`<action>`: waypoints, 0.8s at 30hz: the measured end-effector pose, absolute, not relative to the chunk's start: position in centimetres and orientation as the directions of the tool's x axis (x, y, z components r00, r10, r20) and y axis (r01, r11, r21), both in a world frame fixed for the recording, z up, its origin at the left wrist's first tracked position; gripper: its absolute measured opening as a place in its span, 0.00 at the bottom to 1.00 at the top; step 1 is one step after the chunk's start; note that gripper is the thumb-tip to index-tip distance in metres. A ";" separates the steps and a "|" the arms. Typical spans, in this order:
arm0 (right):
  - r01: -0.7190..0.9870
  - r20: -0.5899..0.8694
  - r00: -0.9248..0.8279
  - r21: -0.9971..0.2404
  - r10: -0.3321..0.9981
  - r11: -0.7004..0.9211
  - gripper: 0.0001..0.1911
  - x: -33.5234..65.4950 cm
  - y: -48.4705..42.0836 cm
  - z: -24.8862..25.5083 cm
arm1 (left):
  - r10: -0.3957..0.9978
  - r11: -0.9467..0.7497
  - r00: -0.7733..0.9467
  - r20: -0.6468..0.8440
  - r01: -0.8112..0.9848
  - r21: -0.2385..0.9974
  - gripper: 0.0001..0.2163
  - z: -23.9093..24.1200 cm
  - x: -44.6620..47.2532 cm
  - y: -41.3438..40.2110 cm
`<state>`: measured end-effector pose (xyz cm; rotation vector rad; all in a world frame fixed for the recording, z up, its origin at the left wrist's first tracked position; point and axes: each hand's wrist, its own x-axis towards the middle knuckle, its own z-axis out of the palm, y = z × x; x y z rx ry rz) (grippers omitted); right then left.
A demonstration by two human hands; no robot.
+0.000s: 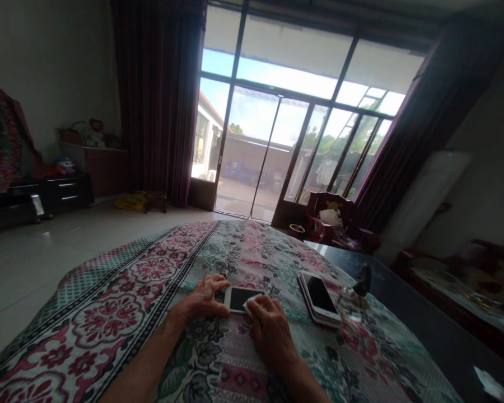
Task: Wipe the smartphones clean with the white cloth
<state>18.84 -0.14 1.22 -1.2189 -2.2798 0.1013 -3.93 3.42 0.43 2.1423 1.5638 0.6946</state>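
Observation:
A white smartphone (237,300) with a dark screen lies flat and sideways on the patterned cloth (252,252). Its left end is held between the thumb and fingers of my left hand (205,298). My right hand (271,326) pinches a small white wad (248,305), a tissue or cloth, and presses it on the right part of the screen; the fingers hide that end of the phone. To the right, a larger white device with a dark screen (320,294) rests on another flat item. Beside it stands a clear bottle (353,299) with a black top, perhaps a sprayer.
A dark, shiny tabletop (395,291) shows along the right, with a wooden armchair (334,221) behind it. Glass doors (252,151) stand at the back between dark curtains (162,101). A low black cabinet (67,190) and a small stool (155,200) are at the left.

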 end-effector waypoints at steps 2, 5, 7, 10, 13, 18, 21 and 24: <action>0.757 0.399 -0.457 -0.296 0.795 0.583 0.13 18.2 0.4 1.6 | 0.955 -0.295 0.254 0.153 0.763 0.575 0.31 0.3 -4.0 3.5; 0.751 0.372 -0.491 -0.277 0.788 0.599 0.12 16.9 1.8 1.8 | 0.955 -0.297 0.251 0.160 0.763 0.574 0.31 0.1 -4.0 3.5; 0.755 0.360 -0.501 -0.262 0.787 0.601 0.13 15.8 2.9 1.6 | 0.953 -0.301 0.250 0.169 0.754 0.584 0.30 0.0 -4.1 3.5; 0.773 0.343 -0.493 -0.249 0.799 0.584 0.13 14.3 3.9 1.4 | 0.951 -0.309 0.253 0.178 0.746 0.590 0.28 -0.2 -4.1 3.6; 0.768 0.345 -0.498 -0.251 0.796 0.589 0.13 13.8 3.7 1.4 | 0.948 -0.317 0.260 0.181 0.746 0.586 0.26 -0.3 -4.2 3.8; 0.711 0.365 -0.539 -0.285 0.759 0.643 0.14 15.5 1.0 1.7 | 0.950 -0.312 0.251 0.185 0.744 0.590 0.28 -0.1 -4.1 3.6; 0.712 0.338 -0.551 -0.287 0.763 0.641 0.15 17.0 -0.1 2.0 | 0.951 -0.310 0.250 0.184 0.740 0.597 0.28 0.1 -4.1 3.4; 0.734 0.321 -0.538 -0.277 0.780 0.620 0.16 17.7 0.0 2.3 | 0.953 -0.302 0.246 0.176 0.741 0.600 0.28 0.1 -4.1 3.4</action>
